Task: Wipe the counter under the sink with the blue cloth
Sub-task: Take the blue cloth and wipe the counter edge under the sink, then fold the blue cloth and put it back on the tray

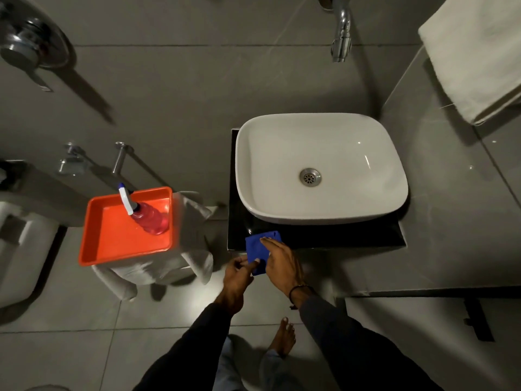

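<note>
A folded blue cloth (257, 246) lies on the front left corner of the black counter (338, 235), partly hanging over its edge. A white basin (318, 165) sits on that counter. My right hand (282, 262) rests flat on top of the cloth, fingers pointing to the far left. My left hand (239, 273) pinches the cloth's near lower edge between thumb and fingers, just off the counter's front edge.
An orange tray (112, 238) holding a red spray bottle (146, 215) stands on a white stool (191, 258) to the left. A chrome tap (342, 32) juts from the wall above the basin. A white towel (476, 52) hangs at the upper right. My bare foot (283, 337) stands on the tiled floor.
</note>
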A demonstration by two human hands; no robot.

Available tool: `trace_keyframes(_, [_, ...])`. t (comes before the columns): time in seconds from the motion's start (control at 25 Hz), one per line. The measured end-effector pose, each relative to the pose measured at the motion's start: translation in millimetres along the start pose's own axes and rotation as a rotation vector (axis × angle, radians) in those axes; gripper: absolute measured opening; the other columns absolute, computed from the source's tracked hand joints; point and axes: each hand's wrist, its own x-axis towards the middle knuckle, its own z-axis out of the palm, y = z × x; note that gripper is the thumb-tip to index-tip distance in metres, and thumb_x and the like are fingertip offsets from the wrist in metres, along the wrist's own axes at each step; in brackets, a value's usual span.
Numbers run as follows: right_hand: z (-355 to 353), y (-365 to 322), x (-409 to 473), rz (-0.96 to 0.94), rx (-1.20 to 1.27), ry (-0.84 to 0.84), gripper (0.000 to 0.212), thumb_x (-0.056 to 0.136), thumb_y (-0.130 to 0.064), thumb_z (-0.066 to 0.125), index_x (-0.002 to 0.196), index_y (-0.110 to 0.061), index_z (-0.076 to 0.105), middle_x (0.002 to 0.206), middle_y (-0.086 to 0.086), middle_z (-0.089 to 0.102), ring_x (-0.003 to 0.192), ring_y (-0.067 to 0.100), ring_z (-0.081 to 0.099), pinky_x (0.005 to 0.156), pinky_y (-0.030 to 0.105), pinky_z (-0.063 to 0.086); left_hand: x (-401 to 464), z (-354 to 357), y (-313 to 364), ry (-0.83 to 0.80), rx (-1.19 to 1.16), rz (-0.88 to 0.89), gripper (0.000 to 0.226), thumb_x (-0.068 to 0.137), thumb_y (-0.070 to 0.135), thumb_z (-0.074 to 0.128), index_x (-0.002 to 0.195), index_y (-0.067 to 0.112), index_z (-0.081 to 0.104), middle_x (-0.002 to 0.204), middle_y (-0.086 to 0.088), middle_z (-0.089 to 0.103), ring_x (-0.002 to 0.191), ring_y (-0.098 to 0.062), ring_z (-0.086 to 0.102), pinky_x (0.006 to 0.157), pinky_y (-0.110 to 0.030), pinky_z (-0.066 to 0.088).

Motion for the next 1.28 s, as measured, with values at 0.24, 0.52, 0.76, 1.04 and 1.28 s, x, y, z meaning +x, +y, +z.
trace_keyframes(0.24, [1, 4, -17, 0.263, 0.296, 0.336, 0.052, 0.085, -0.023, 0.076, 0.132, -0.019, 0.056, 0.13, 0.005, 0.061, 0.117, 0.022, 0.062, 0.085, 0.032, 0.058, -6, -4, 9, -0.15, -0.126, -0.053, 0.028, 0.094, 0.021, 0.063, 0.122, 0.015, 0.064, 0.117, -0.011, 0.076, 0.105, -0.024, 0.073, 0.09, -0.038, 0.059])
trace_keyframes(0.52, [31, -35, -8, 0.563, 0.645, -0.301, 0.019, 0.089, -0.026, 0.073, 0.1, -0.015, 0.062, 0.12, 0.015, 0.07, 0.102, 0.028, 0.069, 0.095, 0.041, 0.058, -32, -79, -1, -0.086, -0.311, -0.139, 0.037, 0.09, 0.015, 0.061, 0.127, 0.013, 0.064, 0.123, -0.011, 0.073, 0.107, -0.028, 0.072, 0.082, -0.036, 0.062])
trace_keyframes(0.76, [89, -117, 12, 0.432, 0.5, -0.347, 0.032, 0.082, -0.018, 0.08, 0.109, -0.006, 0.069, 0.114, 0.013, 0.073, 0.104, 0.029, 0.071, 0.088, 0.04, 0.061, -40, -175, 8, 0.1, -0.21, -0.078, 0.033, 0.091, 0.014, 0.062, 0.124, 0.011, 0.065, 0.127, -0.017, 0.07, 0.106, -0.028, 0.07, 0.088, -0.038, 0.058])
trace_keyframes(1.04, [190, -229, 52, 0.42, 0.46, -0.326, 0.033, 0.082, -0.011, 0.08, 0.112, -0.003, 0.069, 0.112, 0.017, 0.074, 0.101, 0.035, 0.072, 0.086, 0.048, 0.062, -8, -309, 32, 0.29, -0.188, -0.08, 0.032, 0.095, 0.01, 0.063, 0.125, -0.001, 0.062, 0.123, -0.022, 0.072, 0.109, -0.034, 0.071, 0.087, -0.04, 0.059])
trace_keyframes(1.28, [278, -314, 119, 0.463, 0.443, -0.215, 0.032, 0.078, -0.004, 0.081, 0.108, 0.001, 0.07, 0.109, 0.02, 0.075, 0.086, 0.026, 0.067, 0.078, 0.035, 0.057, 67, -421, 67, 0.371, -0.112, -0.118, 0.026, 0.094, 0.003, 0.062, 0.119, -0.004, 0.067, 0.121, -0.027, 0.072, 0.102, -0.037, 0.071, 0.097, -0.056, 0.058])
